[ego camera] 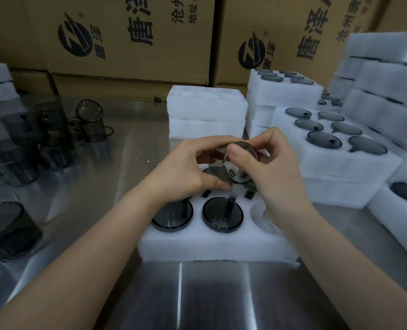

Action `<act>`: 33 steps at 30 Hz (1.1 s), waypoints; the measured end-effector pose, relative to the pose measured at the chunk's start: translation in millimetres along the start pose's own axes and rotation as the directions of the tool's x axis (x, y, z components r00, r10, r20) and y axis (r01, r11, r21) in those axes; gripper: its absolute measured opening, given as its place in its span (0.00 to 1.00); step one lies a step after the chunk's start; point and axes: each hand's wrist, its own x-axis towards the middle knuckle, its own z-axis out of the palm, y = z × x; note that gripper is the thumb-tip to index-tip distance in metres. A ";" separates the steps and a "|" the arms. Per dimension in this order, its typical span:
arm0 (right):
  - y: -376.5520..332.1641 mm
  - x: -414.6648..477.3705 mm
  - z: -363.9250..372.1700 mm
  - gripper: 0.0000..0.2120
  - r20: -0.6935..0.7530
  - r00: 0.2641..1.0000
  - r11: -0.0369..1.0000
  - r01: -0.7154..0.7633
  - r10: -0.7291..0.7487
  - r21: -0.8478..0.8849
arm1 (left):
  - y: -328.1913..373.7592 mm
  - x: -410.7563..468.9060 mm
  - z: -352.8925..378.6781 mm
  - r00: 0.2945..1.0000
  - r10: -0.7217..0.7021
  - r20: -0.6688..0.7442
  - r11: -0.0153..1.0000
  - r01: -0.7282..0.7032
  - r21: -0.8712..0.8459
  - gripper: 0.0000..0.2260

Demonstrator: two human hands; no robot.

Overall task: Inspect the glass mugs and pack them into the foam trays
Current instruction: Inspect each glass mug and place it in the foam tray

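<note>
While the mug [219, 169] hangs tilted above the far row of the tray [216, 248], both hands share it. The left hand [188, 167] curls its grip round the left side with fingertips underneath, and the right hand [276, 167] pinches the rim, thumb pressed on the near edge.

The step looks like inspection just ahead of seating. It is best done by turning the glass slowly between the fingers so light crosses the rim, wall and handle, with the thumb shifted off any patch it hides (a chip under a thumb goes unseen).

Two seated mugs [222, 215] fill the near row. The pocket [264, 215] at near right is empty and seems the likely slot; the far row is hidden by the hands. Line the handle up with the pocket's notch and lower the mug straight in, without knocking its neighbour. More loose mugs [19, 148] wait on the counter [150, 294] at left.
</note>
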 end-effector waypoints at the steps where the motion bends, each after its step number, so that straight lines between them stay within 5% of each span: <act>1: -0.6 -0.4 0.0 0.14 -0.009 1.000 1.000 0.002 -0.001 0.024 | -0.1 0.2 0.1 1.000 -0.001 0.008 1.000 0.001 -0.001 0.31; 6: -0.5 3.8 -4.0 0.10 -0.011 0.997 0.983 -0.080 0.083 0.165 | -2.3 -0.1 -1.0 1.000 -0.030 -0.008 0.999 0.029 -0.027 0.33; 10: 0.6 9.1 -8.3 0.04 0.141 0.975 0.907 -0.213 0.173 0.362 | -4.5 0.7 -2.3 0.999 -0.041 -0.034 0.995 0.038 -0.093 0.31; 15: 0.4 11.0 -10.0 0.20 0.291 0.941 0.845 -0.294 0.173 0.446 | -4.7 0.0 -3.5 0.995 -0.040 -0.088 0.987 0.025 -0.159 0.28; 22: 3.8 7.7 -7.2 0.24 0.247 0.956 0.918 -0.236 0.160 0.319 | -1.7 -0.6 -3.4 0.994 -0.054 -0.095 0.998 0.053 -0.020 0.28; 28: 4.8 7.0 -4.7 0.04 0.066 0.990 0.970 -0.139 0.128 0.202 | -2.4 0.5 -1.7 0.995 -0.014 -0.095 1.000 0.016 0.014 0.28; 33: 0.5 5.8 -1.4 0.16 0.128 0.972 0.955 -0.219 0.196 0.198 | -5.1 -0.8 -4.5 0.990 0.023 -0.141 0.985 -0.046 -0.166 0.25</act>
